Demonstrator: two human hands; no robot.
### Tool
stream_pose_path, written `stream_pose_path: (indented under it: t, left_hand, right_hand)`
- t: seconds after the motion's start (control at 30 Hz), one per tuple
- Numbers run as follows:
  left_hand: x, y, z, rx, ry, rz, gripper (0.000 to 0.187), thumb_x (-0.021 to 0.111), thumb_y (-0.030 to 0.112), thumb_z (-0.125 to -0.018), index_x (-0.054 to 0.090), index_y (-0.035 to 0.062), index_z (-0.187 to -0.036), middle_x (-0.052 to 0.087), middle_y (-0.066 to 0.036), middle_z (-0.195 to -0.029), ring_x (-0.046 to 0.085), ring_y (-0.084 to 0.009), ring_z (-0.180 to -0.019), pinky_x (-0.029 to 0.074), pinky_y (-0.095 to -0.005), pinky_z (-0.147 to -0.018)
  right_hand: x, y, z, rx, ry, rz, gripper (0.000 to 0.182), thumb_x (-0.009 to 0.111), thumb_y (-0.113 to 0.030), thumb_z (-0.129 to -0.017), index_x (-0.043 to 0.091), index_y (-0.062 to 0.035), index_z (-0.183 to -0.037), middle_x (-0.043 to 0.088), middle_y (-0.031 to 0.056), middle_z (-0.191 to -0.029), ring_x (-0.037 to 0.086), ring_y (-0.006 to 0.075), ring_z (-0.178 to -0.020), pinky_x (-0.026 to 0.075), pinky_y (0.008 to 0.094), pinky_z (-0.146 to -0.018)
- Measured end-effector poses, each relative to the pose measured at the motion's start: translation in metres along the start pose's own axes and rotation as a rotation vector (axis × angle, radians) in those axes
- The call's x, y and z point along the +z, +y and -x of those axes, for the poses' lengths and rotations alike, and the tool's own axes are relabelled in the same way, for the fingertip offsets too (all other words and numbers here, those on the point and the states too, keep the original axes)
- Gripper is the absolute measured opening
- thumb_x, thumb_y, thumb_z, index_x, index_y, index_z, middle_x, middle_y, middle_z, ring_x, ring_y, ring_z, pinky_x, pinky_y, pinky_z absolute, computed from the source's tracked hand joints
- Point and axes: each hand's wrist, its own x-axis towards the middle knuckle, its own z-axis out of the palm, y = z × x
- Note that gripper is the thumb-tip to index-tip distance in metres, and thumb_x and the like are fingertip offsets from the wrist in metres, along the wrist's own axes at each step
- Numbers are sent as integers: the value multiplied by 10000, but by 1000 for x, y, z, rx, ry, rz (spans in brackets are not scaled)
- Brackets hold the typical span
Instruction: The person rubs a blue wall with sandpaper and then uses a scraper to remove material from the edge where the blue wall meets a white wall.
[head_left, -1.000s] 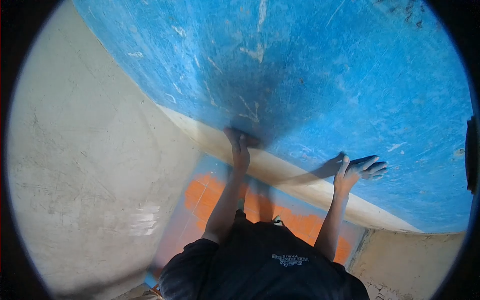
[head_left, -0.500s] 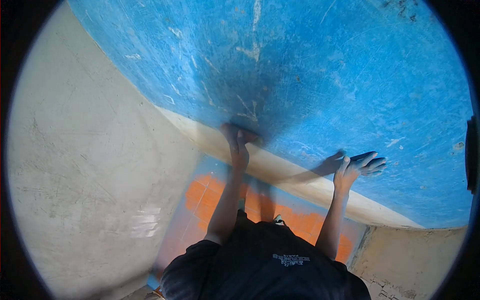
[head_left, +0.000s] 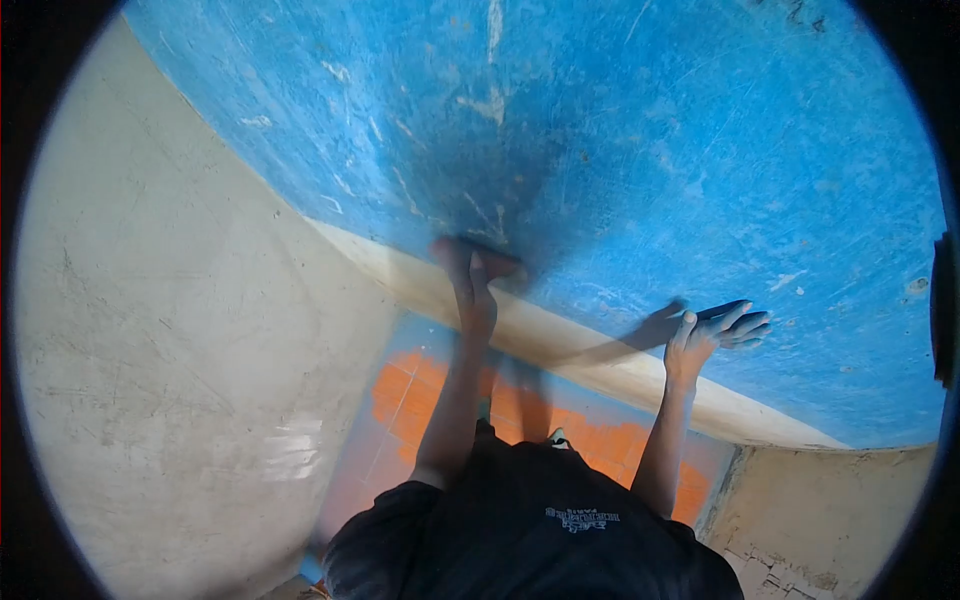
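Pressing something small and dark against the blue wall [head_left: 620, 150], the left hand [head_left: 470, 285] is curled around it; what it is cannot be told. Even pressure would suit this. The right hand [head_left: 712, 335] lies flat, fingers spread, empty. Legs are hidden.

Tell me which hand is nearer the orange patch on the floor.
Left. The left hand sits on the pale band just above the orange patch; the right hand rests flat on the blue wall, farther off.
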Motion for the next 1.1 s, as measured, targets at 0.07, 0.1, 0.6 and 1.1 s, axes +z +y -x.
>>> stream_pose_path:
  t: [0.07, 0.1, 0.6, 1.1]
  left_hand:
    - [-1, 29, -5, 26, -75, -52, 596, 366, 248, -969, 93, -70, -1393, 63, -211, -1482, 63, -293, -1380, 91, -340, -1102]
    - [-3, 4, -1, -31, -54, -24, 593, 367, 239, -968, 86, -62, -1395, 124, -201, -1461, 140, -281, -1348, 173, -331, -1062]
    - [7, 15, 11, -57, 35, 30, 580, 346, 271, -966, 131, -64, -1388, 118, -219, -1468, 179, -277, -1348, 132, -351, -1098]
    - [17, 23, 15, 197, 1, -133, 518, 359, 211, -960, 200, -80, -1358, 144, -257, -1447, 147, -361, -1348, 113, -392, -1099]
  right_hand:
    - [1, 0, 1, -2, 1, 1, 868, 238, -652, -867, 0, -34, -1429, -115, 256, -1458, -183, 434, -1325, -132, 612, -996]
    - [2, 1, 1, 0, 2, -3, 868, 236, -654, -867, 2, -34, -1429, -116, 257, -1457, -182, 435, -1325, -130, 613, -996]
    - [1, 0, 0, 5, 20, -18, 872, 237, -672, -855, 25, -56, -1434, -103, 245, -1465, -160, 445, -1328, -118, 615, -1000]
    - [-2, 0, 2, 5, -17, -46, 840, 240, -646, -871, 16, -67, -1437, -132, 252, -1458, -177, 452, -1321, -145, 617, -984]
